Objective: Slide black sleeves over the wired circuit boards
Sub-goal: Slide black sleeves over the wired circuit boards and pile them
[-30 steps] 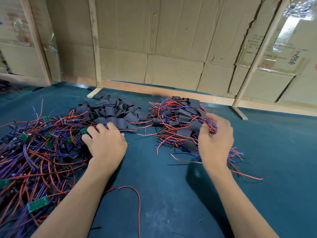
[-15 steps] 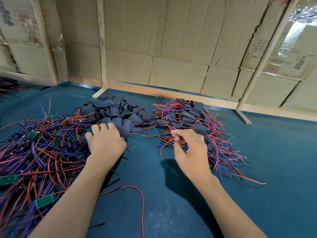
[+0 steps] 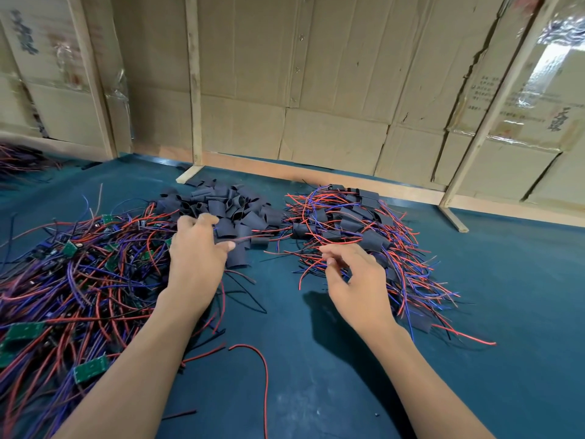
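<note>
A heap of loose black sleeves [image 3: 228,210] lies at the middle back of the table. Left of it spreads a tangle of red and purple wired circuit boards [image 3: 79,274], with green boards showing. To the right lies a pile of sleeved boards [image 3: 348,223] with red and blue wires. My left hand [image 3: 196,258] hovers at the near edge of the sleeve heap, fingers curled; a blurred red wire sticks out past its thumb and the board itself is hidden. My right hand [image 3: 354,280] hangs in front of the sleeved pile, fingers apart and empty.
The table has a dark teal mat [image 3: 332,391]. A loose red wire [image 3: 264,365] curls between my forearms. Cardboard walls [image 3: 316,90] on wooden frames close the back; a wooden foot [image 3: 452,218] juts out at right. More wires [image 3: 19,160] lie far left.
My left hand has lifted off the wired tangle and moved toward the sleeve heap with a wire trailing. My right hand left the sleeved pile, drew back toward me and opened.
</note>
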The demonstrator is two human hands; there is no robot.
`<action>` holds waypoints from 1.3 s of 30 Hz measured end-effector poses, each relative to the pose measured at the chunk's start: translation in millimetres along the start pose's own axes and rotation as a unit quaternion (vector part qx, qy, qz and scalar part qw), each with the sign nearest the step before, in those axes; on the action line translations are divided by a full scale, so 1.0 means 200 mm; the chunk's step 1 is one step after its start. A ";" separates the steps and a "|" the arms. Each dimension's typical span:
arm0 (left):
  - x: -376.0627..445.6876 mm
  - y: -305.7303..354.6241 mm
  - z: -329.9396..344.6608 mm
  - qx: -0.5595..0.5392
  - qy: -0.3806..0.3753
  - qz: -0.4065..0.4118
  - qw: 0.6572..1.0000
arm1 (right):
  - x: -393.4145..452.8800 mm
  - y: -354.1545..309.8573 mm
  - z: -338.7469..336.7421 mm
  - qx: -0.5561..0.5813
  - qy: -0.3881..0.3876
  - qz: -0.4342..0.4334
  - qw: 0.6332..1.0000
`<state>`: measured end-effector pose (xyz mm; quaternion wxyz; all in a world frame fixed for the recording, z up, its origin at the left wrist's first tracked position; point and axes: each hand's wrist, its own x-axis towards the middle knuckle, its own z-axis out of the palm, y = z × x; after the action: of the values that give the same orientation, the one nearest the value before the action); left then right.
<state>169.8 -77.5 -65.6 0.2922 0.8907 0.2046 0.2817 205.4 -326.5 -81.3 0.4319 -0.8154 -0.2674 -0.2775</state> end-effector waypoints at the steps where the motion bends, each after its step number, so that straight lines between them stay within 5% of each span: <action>1: -0.01 0.01 0.00 -0.023 0.018 0.022 0.999 | 0.00 0.00 0.00 0.004 -0.001 -0.003 1.000; 9: -0.07 0.16 0.03 -0.200 0.140 0.262 0.934 | 0.01 -0.03 0.00 0.102 -0.016 0.044 0.994; 13: -0.12 0.21 0.08 -0.340 0.085 0.254 0.901 | 0.02 -0.07 0.00 0.211 -0.048 0.125 0.968; 16: -0.15 0.21 0.11 -0.346 0.059 0.275 0.895 | 0.05 -0.08 -0.01 0.103 -0.022 0.078 0.991; 21: -0.19 0.24 0.16 -0.295 0.033 0.340 0.893 | 0.05 -0.07 -0.07 0.253 -0.177 0.131 0.942; 34: -0.27 0.29 0.15 -0.361 -0.076 0.345 0.863 | 0.08 -0.10 -0.05 0.452 -0.101 0.244 0.852; 39: -0.27 0.29 0.15 -0.273 0.007 0.308 0.911 | 0.10 -0.10 -0.06 0.536 -0.068 0.251 0.803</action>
<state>160.4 -161.7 -69.5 0.4216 0.7930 -0.1629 0.4085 203.0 -324.0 -50.9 0.8350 -0.5100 -0.1884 0.0845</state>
